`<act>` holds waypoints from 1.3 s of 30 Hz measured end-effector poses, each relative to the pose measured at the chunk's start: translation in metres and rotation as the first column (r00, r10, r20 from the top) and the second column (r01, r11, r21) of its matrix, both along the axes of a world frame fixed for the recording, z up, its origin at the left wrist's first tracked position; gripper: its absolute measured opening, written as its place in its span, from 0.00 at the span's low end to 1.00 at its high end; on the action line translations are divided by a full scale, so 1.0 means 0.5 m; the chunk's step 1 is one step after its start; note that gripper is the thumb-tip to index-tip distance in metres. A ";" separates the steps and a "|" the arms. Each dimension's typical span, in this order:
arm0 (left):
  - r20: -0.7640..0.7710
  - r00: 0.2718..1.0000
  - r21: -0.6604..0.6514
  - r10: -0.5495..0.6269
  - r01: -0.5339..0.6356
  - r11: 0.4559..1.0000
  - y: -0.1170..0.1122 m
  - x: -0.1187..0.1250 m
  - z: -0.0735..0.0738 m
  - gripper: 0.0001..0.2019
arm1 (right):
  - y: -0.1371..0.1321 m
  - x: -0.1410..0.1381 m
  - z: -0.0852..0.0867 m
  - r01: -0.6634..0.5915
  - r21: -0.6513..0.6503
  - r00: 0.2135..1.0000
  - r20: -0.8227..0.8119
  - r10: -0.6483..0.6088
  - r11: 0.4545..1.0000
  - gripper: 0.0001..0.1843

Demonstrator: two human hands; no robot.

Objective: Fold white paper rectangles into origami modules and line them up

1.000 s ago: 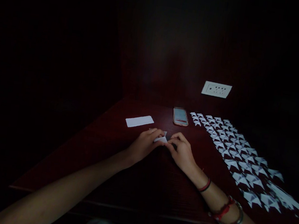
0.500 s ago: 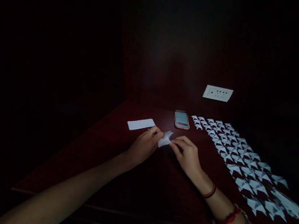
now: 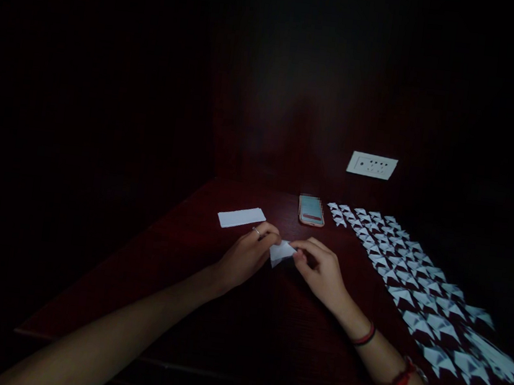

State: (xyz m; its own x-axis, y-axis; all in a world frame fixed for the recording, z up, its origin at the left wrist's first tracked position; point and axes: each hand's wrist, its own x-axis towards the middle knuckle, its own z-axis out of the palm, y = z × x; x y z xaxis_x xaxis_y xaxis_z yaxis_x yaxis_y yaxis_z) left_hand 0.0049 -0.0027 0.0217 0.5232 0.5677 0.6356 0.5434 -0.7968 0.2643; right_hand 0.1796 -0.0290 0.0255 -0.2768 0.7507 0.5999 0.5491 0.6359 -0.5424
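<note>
Between my two hands, just above the dark red table (image 3: 172,269), is a small piece of folded white paper (image 3: 281,252). My left hand (image 3: 250,251) pinches its left edge between thumb and fingers; a ring shows on one finger. With thumb and forefinger, my right hand (image 3: 320,266) grips the paper's right end. The exact folds are too small and dim to make out. Behind my left hand lies a stack of white paper strips (image 3: 241,217).
A phone (image 3: 311,210) with a lit screen lies beyond my hands. Rows of folded white paper pieces (image 3: 398,260) cover the table's right side, with a bundle of white paper (image 3: 497,356) near the front. A socket plate (image 3: 373,165) is on the back wall.
The paper has dropped slightly toward me, and its upright points now lie flatter. My right fingers have shifted onto its upper right edge. The whole view has tilted a little.
</note>
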 end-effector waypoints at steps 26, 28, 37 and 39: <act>0.019 0.998 0.045 -0.059 0.058 0.997 -0.012 0.007 -0.006 0.12 | -0.006 0.002 0.009 0.010 0.065 1.000 -0.007 -0.009 0.998 0.08; 0.020 0.998 0.035 -0.054 0.054 0.998 -0.011 0.008 -0.007 0.12 | -0.006 0.002 0.009 0.002 0.063 1.000 -0.002 -0.002 0.998 0.08; 0.031 0.995 0.023 -0.096 0.096 0.995 -0.010 0.007 -0.007 0.12 | -0.005 0.005 0.013 -0.020 0.049 0.999 0.043 0.018 0.999 0.07; 0.036 0.993 0.022 -0.115 0.114 0.993 -0.011 0.008 -0.008 0.12 | -0.002 0.007 0.013 -0.028 0.064 0.997 0.075 0.023 0.998 0.07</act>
State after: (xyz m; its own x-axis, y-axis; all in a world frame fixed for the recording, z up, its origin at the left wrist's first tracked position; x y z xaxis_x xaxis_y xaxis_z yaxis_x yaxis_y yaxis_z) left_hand 0.0089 -0.0082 0.0178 0.5596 0.4925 0.6666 0.4386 -0.8584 0.2660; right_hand 0.1831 -0.0302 0.0320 -0.3410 0.7027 0.6245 0.5691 0.6830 -0.4578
